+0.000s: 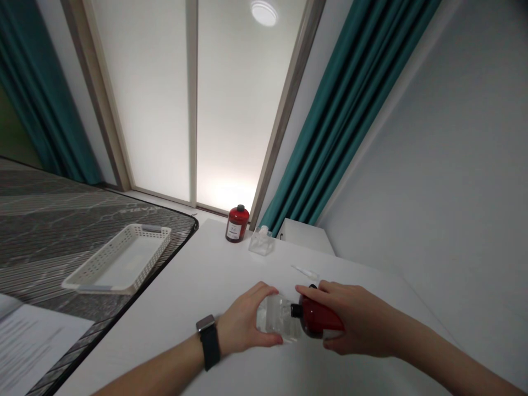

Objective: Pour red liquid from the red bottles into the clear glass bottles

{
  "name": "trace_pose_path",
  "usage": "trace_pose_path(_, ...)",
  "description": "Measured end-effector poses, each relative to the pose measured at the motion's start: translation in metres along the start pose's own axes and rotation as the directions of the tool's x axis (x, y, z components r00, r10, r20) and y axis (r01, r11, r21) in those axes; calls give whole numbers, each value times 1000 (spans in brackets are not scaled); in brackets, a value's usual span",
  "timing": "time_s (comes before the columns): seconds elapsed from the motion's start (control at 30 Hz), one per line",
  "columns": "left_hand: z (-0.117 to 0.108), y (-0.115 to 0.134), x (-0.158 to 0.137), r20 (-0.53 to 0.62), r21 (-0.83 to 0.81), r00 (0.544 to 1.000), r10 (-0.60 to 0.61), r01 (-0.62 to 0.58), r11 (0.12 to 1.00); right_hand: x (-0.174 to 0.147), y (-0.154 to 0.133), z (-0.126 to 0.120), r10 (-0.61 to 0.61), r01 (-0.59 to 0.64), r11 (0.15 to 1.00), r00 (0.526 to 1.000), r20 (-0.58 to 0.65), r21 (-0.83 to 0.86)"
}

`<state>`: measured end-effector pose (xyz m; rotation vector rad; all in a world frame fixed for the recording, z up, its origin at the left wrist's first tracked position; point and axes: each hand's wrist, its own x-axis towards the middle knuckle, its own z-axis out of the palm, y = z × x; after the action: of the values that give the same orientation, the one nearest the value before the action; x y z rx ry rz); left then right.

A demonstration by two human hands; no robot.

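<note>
My left hand [249, 319], with a dark watch on its wrist, is curled around a clear, see-through cup [282, 319] over the white table. A dark red bottle [319, 318] lies tipped on its side in my right hand [355, 319], its black nozzle pointing left at the cup. Whether the nozzle touches the cup or any liquid flows, I cannot tell. Just beyond my right hand lies a thin, pale, clear stick-like item [305, 272]. Farther back stand a second red bottle [237, 224], with black cap and white label, and a clear square bottle [262, 242] with a white top.
To the left, a white perforated basket [124, 258] rests on a grey patterned, dark-edged surface [82, 206]. Printed paper [37, 346] lies at the lower left. Behind the table are a white box [307, 236], teal curtains [325, 121] and frosted sliding panels [243, 110]. A wall [462, 165] rises on the right.
</note>
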<state>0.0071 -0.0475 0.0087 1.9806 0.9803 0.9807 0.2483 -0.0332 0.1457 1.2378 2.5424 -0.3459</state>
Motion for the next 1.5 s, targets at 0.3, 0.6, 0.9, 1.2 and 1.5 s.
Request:
trace_pose_path(0.3, 0, 1, -1, -3, 6, 1000, 0, 0, 1000, 3, 4, 3, -13, 13, 1000, 1000, -13, -18)
trace_pose_path(0.6, 0, 1, -1, 1, 7, 1000, 0, 0, 1000, 2, 1, 0, -13, 12, 1000, 1000, -12, -22)
trace_pose_path(0.9, 0, -1, 0, -1, 4, 1000, 12, -12, 1000, 1, 5, 10, 7, -3, 997, 999, -49, 84)
trace_pose_path(1.2, 2, -4, 1, 10, -26, 1000, 3, -2, 1000, -1, 9, 38, 18, 29, 977, 976, -215, 212)
trace_pose_path(1.5, 7, -16, 2, 32, -134, 997, -64, 68, 989, 6, 25, 81, 85, 184, 853, 874, -478, 488)
